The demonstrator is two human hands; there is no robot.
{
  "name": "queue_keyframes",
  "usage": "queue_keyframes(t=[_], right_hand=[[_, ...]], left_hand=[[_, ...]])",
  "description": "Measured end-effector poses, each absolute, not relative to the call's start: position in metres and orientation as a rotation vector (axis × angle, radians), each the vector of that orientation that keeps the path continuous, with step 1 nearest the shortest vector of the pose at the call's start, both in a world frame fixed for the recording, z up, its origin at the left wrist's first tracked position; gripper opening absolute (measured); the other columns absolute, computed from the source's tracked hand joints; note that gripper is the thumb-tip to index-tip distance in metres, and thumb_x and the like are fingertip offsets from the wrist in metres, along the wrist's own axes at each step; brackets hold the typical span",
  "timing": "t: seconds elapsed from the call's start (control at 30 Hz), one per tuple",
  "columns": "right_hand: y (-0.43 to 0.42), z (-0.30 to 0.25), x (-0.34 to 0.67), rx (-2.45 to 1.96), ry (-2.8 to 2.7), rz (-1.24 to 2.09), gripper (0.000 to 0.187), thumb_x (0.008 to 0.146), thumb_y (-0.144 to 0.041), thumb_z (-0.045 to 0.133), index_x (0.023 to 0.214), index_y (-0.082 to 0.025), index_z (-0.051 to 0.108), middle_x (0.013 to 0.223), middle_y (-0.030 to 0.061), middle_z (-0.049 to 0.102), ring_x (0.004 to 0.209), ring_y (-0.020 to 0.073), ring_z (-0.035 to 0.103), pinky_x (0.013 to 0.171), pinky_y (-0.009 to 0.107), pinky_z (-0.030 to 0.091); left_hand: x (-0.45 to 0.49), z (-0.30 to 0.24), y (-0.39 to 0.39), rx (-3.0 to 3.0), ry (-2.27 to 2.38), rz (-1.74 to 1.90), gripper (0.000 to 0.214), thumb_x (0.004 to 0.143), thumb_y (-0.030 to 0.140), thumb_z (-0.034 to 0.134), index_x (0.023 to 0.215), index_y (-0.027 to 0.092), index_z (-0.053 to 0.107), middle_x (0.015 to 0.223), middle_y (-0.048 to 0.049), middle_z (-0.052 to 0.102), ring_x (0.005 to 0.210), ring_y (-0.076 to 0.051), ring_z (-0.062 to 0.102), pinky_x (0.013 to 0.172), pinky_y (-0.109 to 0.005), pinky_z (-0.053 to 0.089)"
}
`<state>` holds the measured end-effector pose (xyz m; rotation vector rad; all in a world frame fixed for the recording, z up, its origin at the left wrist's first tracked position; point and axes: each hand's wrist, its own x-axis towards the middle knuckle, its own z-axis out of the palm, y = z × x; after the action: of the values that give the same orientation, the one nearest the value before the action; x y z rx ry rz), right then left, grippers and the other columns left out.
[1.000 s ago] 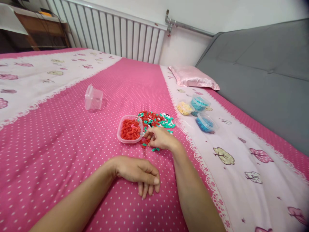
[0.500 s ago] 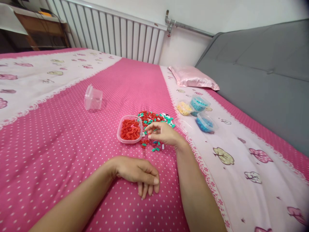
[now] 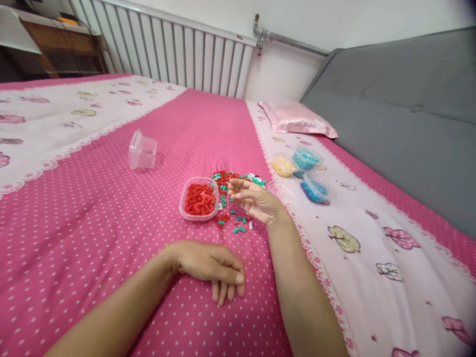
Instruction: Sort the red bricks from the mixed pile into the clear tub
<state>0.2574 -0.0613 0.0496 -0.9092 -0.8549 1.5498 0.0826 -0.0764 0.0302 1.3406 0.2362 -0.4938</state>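
Pink bed cover (image 3: 122, 213) with white dots spreads out before us, and a white metal heater (image 3: 171, 57) stands at the back. Our right hand (image 3: 256, 201) is up over a messy heap of tiny red, green and white plastic pieces (image 3: 227, 175), with its fingers bent and a gap between thumb and fingertips, and we see no piece in it. Our left hand (image 3: 210, 265) rests palm down on the cover, fingers bent under; we cannot tell if it has anything. Just left of the heap sits a see-through square plastic tub (image 3: 195, 218) that looks nearly full of small red plastic bricks (image 3: 200, 198), so we think lots of red ones are done. But plenty of red is mixed in the heap, and a few bits lie nearer to us, so a good lot looks left. Pale yellow pieces (image 3: 284, 166), blue-green pieces (image 3: 306, 156) and bright blue pieces (image 3: 314, 191) already have their own tubs over to our right. One more clear plastic tub (image 3: 144, 151) lies tipped over on the left, and it looks not begun, because we see no pieces inside.
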Motion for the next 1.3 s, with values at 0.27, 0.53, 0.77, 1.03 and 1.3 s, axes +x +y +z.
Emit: queue_keyframes(t=[0.27,0.53,0.77,1.03,1.3], right_hand=[[-0.063,0.051,0.252,-1.144,-0.841,1.432,0.023,0.058,-0.012,0.071,0.080,-0.016,0.064,0.076,-0.0017,0.062,0.061,0.0050,0.053,0.054,0.016,0.041],[-0.060,0.038,0.254,-1.674,-1.595,1.031,0.018,0.060,-0.012,0.069,0.078,-0.015,0.071,0.047,-0.0082,0.044,0.044,0.0052,0.037,0.047,0.020,0.028],[-0.061,0.035,0.252,-1.884,-1.878,0.866,0.028,0.061,-0.011,0.068,0.085,-0.022,0.074,0.052,-0.0050,0.057,0.046,0.0070,0.045,0.051,0.021,0.033],[-0.059,0.030,0.253,-1.822,-1.906,0.878,0.016,0.061,-0.013,0.068,0.075,-0.019,0.074,0.055,-0.0036,0.061,0.050,0.0074,0.049,0.051,0.019,0.035],[-0.060,0.036,0.251,-1.522,-1.526,1.147,0.012,0.063,-0.015,0.069,0.074,-0.012,0.069,0.058,-0.0028,0.059,0.054,0.0076,0.049,0.055,0.020,0.037]], left_hand=[[0.083,0.031,-0.076,1.335,0.244,-0.503,0.046,0.074,0.059,0.054,0.087,0.015,0.059,0.071,0.0004,0.058,0.059,-0.008,0.057,0.060,-0.021,0.046],[0.083,0.030,-0.076,1.343,0.242,-0.501,0.047,0.075,0.059,0.054,0.087,0.014,0.059,0.070,0.0006,0.057,0.059,-0.008,0.057,0.060,-0.020,0.046],[0.083,0.029,-0.077,1.336,0.238,-0.501,0.045,0.075,0.058,0.054,0.087,0.015,0.059,0.070,0.0007,0.058,0.059,-0.008,0.058,0.060,-0.021,0.046],[0.083,0.031,-0.077,1.343,0.238,-0.501,0.045,0.076,0.058,0.053,0.087,0.015,0.059,0.070,0.0006,0.057,0.059,-0.007,0.058,0.060,-0.020,0.046],[0.083,0.030,-0.077,1.339,0.237,-0.502,0.045,0.075,0.058,0.053,0.087,0.015,0.059,0.070,0.0008,0.057,0.059,-0.007,0.058,0.060,-0.020,0.046]])
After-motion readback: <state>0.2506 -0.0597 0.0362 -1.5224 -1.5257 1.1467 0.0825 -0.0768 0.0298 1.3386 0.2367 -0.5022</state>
